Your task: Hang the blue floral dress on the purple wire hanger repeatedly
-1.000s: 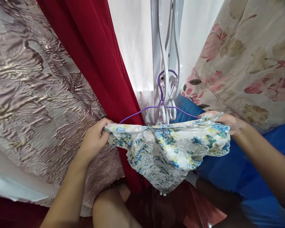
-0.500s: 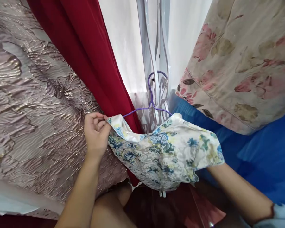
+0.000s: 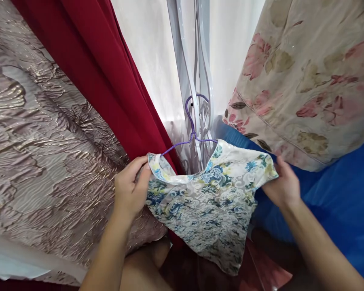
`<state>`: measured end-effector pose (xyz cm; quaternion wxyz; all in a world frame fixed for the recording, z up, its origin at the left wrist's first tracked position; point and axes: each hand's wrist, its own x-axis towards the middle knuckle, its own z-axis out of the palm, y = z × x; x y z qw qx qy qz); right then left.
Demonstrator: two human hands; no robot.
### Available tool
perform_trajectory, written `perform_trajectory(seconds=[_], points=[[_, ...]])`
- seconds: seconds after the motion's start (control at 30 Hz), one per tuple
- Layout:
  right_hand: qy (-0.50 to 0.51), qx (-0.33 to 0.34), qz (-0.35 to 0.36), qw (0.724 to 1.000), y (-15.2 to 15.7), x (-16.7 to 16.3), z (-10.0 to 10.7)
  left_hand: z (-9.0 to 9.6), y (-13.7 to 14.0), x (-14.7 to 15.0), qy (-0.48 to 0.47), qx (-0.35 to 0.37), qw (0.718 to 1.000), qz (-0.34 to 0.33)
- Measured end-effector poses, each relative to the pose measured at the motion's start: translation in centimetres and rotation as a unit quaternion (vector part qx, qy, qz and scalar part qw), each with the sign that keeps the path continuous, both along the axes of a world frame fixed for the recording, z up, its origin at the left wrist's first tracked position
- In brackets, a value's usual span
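Note:
A short-sleeved floral blouse (image 3: pixel 204 206) in white, blue and yellow hangs from a purple hanger (image 3: pixel 191 131), whose hook goes round a white curved metal rack (image 3: pixel 200 60). My left hand (image 3: pixel 132 186) pinches the blouse at its left shoulder, beside the neckline. At the other side my right hand (image 3: pixel 283 182) holds the edge of the right sleeve, with the thumb near the hem and the other fingers partly behind the cloth. The hanger's arms run into the blouse, and their ends are hidden inside it.
A textured pinkish-metallic fabric (image 3: pixel 48 153) and a dark red cloth (image 3: pixel 87 72) hang on the left. To the right are a beige floral cloth (image 3: pixel 309 81) and a blue fabric (image 3: pixel 330 214). White fabric (image 3: pixel 145 48) covers the back.
My right hand has come out from inside the right sleeve and now grips its edge from outside. The blouse hangs longer and flatter. My left hand has shifted slightly right and down.

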<state>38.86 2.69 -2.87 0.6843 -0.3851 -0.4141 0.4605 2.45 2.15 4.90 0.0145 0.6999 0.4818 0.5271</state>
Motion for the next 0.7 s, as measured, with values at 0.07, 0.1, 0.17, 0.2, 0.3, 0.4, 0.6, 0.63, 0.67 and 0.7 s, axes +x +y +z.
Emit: perform_trajectory(seconds=[0.07,0.1,0.17,0.2,0.3,0.4,0.6,0.63,0.67,0.7], points=[[0.008,0.007,-0.019,1.000,-0.7,1.2,1.2,0.9,-0.7,0.7,0.016,-0.040,0.999,-0.015],[-0.005,0.013,-0.037,0.999,-1.0,1.5,2.1,1.3,-0.9,1.1,0.019,-0.058,0.998,-0.018],[-0.040,0.036,-0.085,0.995,-1.6,1.8,4.2,2.1,-1.3,1.8,0.020,-0.085,0.996,-0.017],[-0.052,0.054,-0.107,0.991,-1.8,1.6,5.3,2.4,-1.3,2.0,0.018,-0.092,0.995,-0.015],[-0.077,0.106,-0.135,0.982,-2.4,0.5,8.9,3.3,-1.1,1.8,0.011,-0.083,0.996,0.013],[-0.107,0.103,-0.084,0.985,-3.7,-1.1,11.3,3.2,-0.6,0.4,0.026,-0.069,0.996,0.058],[-0.229,0.030,0.097,0.968,-10.3,-3.6,10.1,-4.0,-1.1,-1.1,0.065,-0.002,0.990,0.124],[-0.254,0.016,0.132,0.958,-11.7,-4.0,9.5,-5.8,-1.4,-0.6,0.046,-0.023,0.995,0.091],[-0.262,0.038,0.171,0.949,-13.1,-4.5,9.0,-7.5,-1.7,0.2,0.017,-0.063,0.997,0.051],[-0.264,0.062,0.215,0.938,-14.3,-5.0,8.6,-9.0,-2.0,1.2,-0.021,-0.107,0.994,0.018]])
